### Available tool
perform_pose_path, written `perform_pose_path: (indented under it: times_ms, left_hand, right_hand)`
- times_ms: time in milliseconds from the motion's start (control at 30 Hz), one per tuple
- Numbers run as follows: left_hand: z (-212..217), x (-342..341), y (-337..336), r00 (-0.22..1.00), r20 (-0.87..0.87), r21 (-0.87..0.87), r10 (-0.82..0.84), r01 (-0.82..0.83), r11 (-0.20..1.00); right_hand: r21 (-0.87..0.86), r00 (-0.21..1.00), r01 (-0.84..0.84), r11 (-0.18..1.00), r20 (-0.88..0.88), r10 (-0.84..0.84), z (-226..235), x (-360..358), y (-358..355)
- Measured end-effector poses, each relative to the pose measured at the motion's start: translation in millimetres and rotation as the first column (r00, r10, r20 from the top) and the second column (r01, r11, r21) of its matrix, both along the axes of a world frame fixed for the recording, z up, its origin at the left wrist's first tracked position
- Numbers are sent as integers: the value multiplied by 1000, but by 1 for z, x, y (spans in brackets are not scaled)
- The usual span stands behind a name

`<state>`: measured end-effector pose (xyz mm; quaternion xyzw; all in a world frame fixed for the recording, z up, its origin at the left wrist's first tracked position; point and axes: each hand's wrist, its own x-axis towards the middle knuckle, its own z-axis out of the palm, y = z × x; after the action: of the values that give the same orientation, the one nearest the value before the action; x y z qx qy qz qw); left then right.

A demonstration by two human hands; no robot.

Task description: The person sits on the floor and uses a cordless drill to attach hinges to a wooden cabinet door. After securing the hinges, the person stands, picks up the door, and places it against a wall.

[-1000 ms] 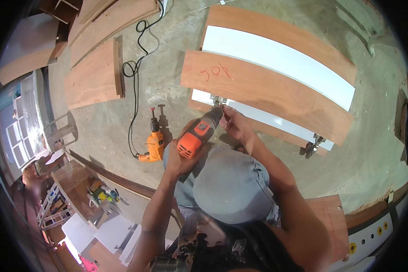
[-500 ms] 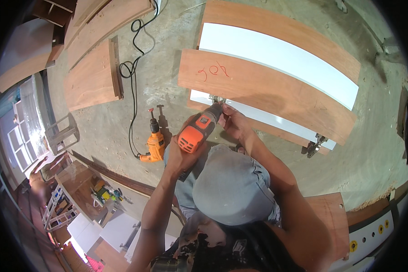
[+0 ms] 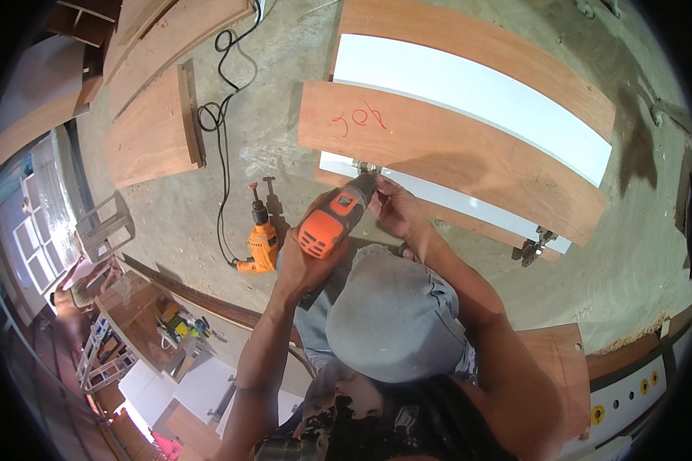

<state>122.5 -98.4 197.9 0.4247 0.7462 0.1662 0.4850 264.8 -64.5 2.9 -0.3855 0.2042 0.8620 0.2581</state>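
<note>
My left hand (image 3: pixel 306 265) grips an orange and black cordless drill (image 3: pixel 327 227), its nose pointed at a metal hinge (image 3: pixel 367 167) on the edge of a wooden panel (image 3: pixel 438 150). Beside the drill's tip, the fingers of my right hand (image 3: pixel 396 209) are pinched together near the hinge; what lies between them is hidden. The panel has red handwriting on its face and overlaps white-faced boards (image 3: pixel 469 84). A second hinge (image 3: pixel 536 246) hangs at the panel's right end.
An orange corded drill (image 3: pixel 262 242) stands on the concrete floor to my left, its black cable (image 3: pixel 224 154) running away from me. More wooden panels (image 3: pixel 150 131) lie at far left. Another person (image 3: pixel 81 296) is at the left by a workbench with tools. A wooden board (image 3: pixel 553 353) lies at my right.
The view has shifted slightly. My hands, the cordless drill and the hinge keep nearly the same positions to one another. The other person at the left has moved an arm.
</note>
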Motion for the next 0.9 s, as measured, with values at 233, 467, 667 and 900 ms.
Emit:
perform_pose_path:
  times_ms: [233,467,667,900]
  left_hand:
    - [-4,0,2,1000,-20,-52,-24,23,998]
    - [8,14,13,994,-75,-95,-81,74,993]
    - [8,10,24,993,-45,-86,-106,102,991]
    - [9,19,22,979,-84,-175,-186,169,970]
  right_hand:
    - [157,974,-166,974,-130,187,1,21,0]
    - [75,213,-966,-247,775,-595,74,96,88]
    - [-258,-35,-873,-414,879,-475,61,113,111]
    - [-258,-53,-851,-457,909,-413,57,113,120]
